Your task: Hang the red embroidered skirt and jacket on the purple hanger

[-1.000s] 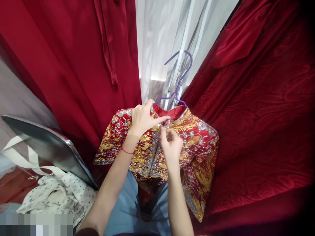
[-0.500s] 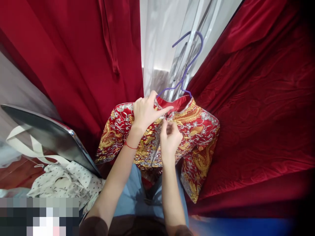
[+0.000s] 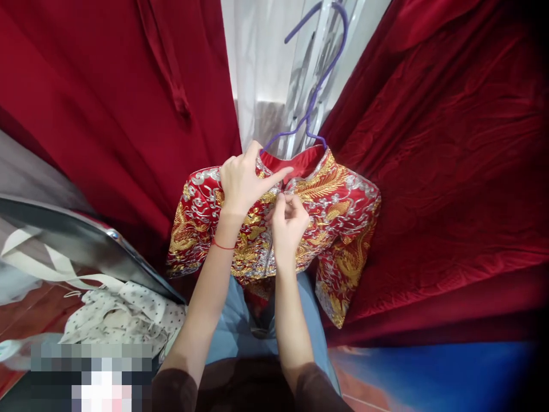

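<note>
The purple hanger [image 3: 315, 94] has risen to the frame's top edge; my grips are unchanged. At centre, my left hand [image 3: 242, 180] grasps the embroidered jacket [image 3: 337, 191] near its neck, my right hand [image 3: 291, 223] pinches its front, so that work seems unfinished.

Dark sleeves [image 3: 175, 390], blue trousers [image 3: 310, 309], a red bracelet [image 3: 223, 247] show.

- Shows gold and silver embroidery across a red jacket [image 3: 259, 233].
- Sits on a purple hanger [image 3: 314, 96], with hook [image 3: 345, 28] toward 1 o'clock.
- Spreads sleeves [image 3: 343, 269] toward 8 and 4 o'clock.
</note>
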A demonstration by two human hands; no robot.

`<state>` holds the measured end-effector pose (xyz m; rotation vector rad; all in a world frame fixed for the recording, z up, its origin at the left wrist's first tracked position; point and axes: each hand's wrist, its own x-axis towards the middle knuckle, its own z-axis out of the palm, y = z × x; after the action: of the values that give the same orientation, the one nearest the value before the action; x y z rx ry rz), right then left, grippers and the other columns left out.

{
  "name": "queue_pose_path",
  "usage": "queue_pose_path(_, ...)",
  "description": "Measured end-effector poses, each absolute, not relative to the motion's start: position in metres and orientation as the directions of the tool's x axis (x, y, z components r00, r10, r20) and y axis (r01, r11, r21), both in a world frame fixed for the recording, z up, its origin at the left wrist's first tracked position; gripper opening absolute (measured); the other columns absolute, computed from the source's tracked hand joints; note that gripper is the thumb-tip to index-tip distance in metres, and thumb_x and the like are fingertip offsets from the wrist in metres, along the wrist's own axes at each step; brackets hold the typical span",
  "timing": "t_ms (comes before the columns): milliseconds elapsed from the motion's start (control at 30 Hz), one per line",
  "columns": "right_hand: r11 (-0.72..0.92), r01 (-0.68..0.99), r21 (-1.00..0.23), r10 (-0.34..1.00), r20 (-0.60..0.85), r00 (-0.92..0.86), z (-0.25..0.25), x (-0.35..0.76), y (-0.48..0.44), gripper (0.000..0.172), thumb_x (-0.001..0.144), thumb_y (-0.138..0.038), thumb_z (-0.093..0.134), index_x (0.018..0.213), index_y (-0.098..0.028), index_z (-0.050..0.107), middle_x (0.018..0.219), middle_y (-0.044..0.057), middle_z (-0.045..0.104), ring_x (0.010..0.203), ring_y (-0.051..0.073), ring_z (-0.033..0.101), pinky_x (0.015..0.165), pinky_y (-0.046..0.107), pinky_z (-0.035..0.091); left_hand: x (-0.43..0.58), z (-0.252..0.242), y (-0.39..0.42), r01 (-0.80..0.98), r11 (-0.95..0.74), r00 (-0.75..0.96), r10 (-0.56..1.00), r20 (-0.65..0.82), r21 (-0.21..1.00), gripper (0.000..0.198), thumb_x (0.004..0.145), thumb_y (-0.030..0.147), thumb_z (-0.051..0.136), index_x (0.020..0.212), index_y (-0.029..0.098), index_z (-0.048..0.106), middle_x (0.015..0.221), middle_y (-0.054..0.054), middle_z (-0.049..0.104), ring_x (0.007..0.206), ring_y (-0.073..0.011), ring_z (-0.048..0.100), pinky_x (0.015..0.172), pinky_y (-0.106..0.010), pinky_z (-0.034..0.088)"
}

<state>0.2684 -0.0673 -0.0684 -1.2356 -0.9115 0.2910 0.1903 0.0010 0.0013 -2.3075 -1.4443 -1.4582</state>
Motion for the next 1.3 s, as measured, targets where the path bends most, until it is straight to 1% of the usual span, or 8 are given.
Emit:
queue_pose_path(100, 0.314, 0.297, -0.902, 0.633, 0.432, 0.642, -0.067, 0.271, -0.065, 0.035, 0.093, -0.046, 0.054, 0.069, -0.02, 0.053, 0.052, -0.006, 0.049, 0.045, 0.008, 0.045, 0.05, 0.023, 0.038, 0.193, 0.0, 0.003, 0.727, -0.559, 0.108, 0.667, 0.737, 0.399, 0.066, 0.075, 0.073, 0.064, 0.112, 0.019, 0.064, 0.079, -0.008, 0.069, 0.085, -0.0257, 0.064, 0.074, -0.033, 0.041)
queue_pose_path(267, 0.456, 0.03, -0.89, 0.671, 0.365, 0.646, -0.072, 0.267, -0.062, 0.03, 0.092, -0.047, 0.057, 0.079, -0.02, 0.058, 0.06, -0.004, 0.06, 0.048, 0.009, 0.052, 0.048, 0.022, 0.042, 0.197, -0.004, 0.006, 0.747, -0.553, 0.083, 0.628, 0.774, 0.369, 0.063, 0.076, 0.071, 0.066, 0.111, 0.018, 0.065, 0.076, -0.006, 0.069, 0.084, -0.0247, 0.065, 0.074, -0.031, 0.042)
queue_pose_path(467, 0.489, -0.128, -0.863, 0.721, 0.317, 0.615, -0.078, 0.265, -0.064, 0.029, 0.09, -0.044, 0.058, 0.075, -0.02, 0.056, 0.052, -0.007, 0.051, 0.04, 0.007, 0.043, 0.042, 0.021, 0.035, 0.195, -0.004, 0.013, 0.768, -0.546, 0.076, 0.597, 0.799, 0.335, 0.057, 0.077, 0.07, 0.065, 0.104, 0.019, 0.067, 0.07, -0.004, 0.066, 0.074, -0.022, 0.063, 0.069, -0.029, 0.04)
queue_pose_path(533, 0.47, -0.113, -0.875, 0.726, 0.311, 0.613, -0.084, 0.264, -0.066, 0.029, 0.091, -0.043, 0.057, 0.074, -0.02, 0.055, 0.051, -0.008, 0.047, 0.041, 0.007, 0.041, 0.043, 0.021, 0.033, 0.194, -0.004, 0.015, 0.775, -0.544, 0.077, 0.587, 0.806, 0.322, 0.057, 0.075, 0.071, 0.066, 0.099, 0.02, 0.067, 0.065, -0.002, 0.063, 0.068, -0.0201, 0.06, 0.066, -0.028, 0.038)
queue_pose_path(667, 0.409, 0.003, -0.912, 0.7, 0.316, 0.64, -0.107, 0.262, -0.071, 0.032, 0.092, -0.042, 0.055, 0.069, -0.02, 0.051, 0.053, -0.008, 0.037, 0.048, 0.007, 0.034, 0.048, 0.021, 0.027, 0.194, -0.003, 0.018, 0.789, -0.532, 0.068, 0.573, 0.817, 0.307, 0.059, 0.07, 0.073, 0.07, 0.094, 0.019, 0.067, 0.06, 0.0, 0.058, 0.061, -0.0177, 0.054, 0.062, -0.028, 0.034)
queue_pose_path(867, 0.338, 0.07, -0.939, 0.734, 0.309, 0.605, -0.136, 0.268, -0.078, 0.031, 0.093, -0.04, 0.052, 0.069, -0.02, 0.051, 0.054, -0.008, 0.031, 0.049, 0.008, 0.028, 0.049, 0.023, 0.021, 0.197, -0.006, 0.018, 0.796, -0.536, 0.056, 0.526, 0.848, 0.28, 0.052, 0.074, 0.068, 0.069, 0.092, 0.02, 0.065, 0.057, 0.002, 0.054, 0.057, -0.0166, 0.051, 0.06, -0.028, 0.031)
queue_pose_path(1133, 0.276, 0.169, -0.946, 0.77, 0.323, 0.55, -0.156, 0.271, -0.087, 0.034, 0.096, -0.043, 0.047, 0.072, -0.02, 0.052, 0.055, -0.008, 0.03, 0.051, 0.009, 0.029, 0.051, 0.024, 0.021, 0.198, -0.006, 0.016, 0.782, -0.527, 0.039, 0.576, 0.817, 0.334, 0.053, 0.072, 0.069, 0.07, 0.092, 0.02, 0.066, 0.06, -0.001, 0.058, 0.061, -0.0197, 0.056, 0.063, -0.031, 0.037)
queue_pose_path(1300, 0.228, 0.093, -0.969, 0.787, 0.24, 0.569, -0.201, 0.26, -0.089, 0.035, 0.096, -0.045, 0.046, 0.07, -0.021, 0.046, 0.058, -0.008, 0.027, 0.053, 0.009, 0.026, 0.052, 0.024, 0.021, 0.195, -0.007, 0.014, 0.777, -0.524, 0.052, 0.606, 0.794, 0.35, 0.053, 0.073, 0.067, 0.071, 0.097, 0.02, 0.066, 0.067, -0.003, 0.063, 0.068, -0.0214, 0.061, 0.068, -0.032, 0.041)
